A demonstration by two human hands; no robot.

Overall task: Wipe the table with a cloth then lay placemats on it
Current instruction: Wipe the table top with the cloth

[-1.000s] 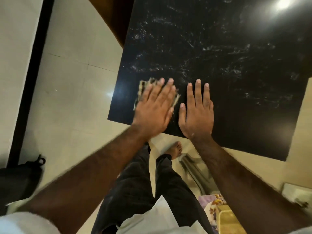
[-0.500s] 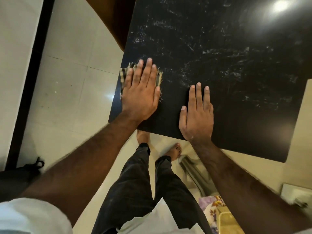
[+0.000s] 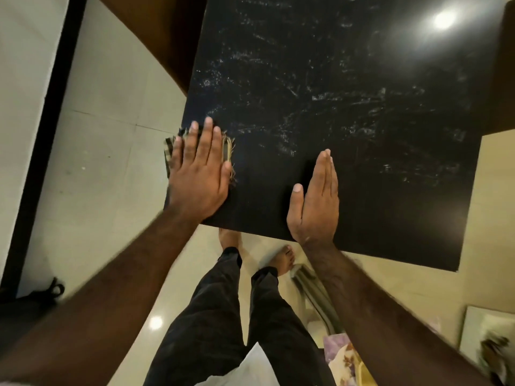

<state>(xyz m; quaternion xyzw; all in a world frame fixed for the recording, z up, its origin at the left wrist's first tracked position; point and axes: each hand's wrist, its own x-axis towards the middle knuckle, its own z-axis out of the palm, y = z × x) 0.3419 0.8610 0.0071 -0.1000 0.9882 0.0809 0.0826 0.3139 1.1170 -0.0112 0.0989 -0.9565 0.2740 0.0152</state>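
A black glossy table (image 3: 348, 112) with pale smears fills the upper middle of the view. A checked, frayed cloth (image 3: 227, 147) lies at the table's near left corner, partly hanging over the left edge. My left hand (image 3: 199, 174) presses flat on the cloth, fingers spread, and covers most of it. My right hand (image 3: 316, 201) rests on the table near the front edge, tilted onto its outer edge, fingers together and holding nothing. No placemats are on the table.
Pale tiled floor (image 3: 106, 168) lies left of and below the table. My legs and bare feet (image 3: 284, 260) stand under the front edge. Flowery items (image 3: 342, 355) lie at the lower right. A dark bag (image 3: 36, 299) sits at the lower left.
My left hand has slid the cloth from mid front edge to the table's left corner. My right hand has rolled from flat onto its edge.
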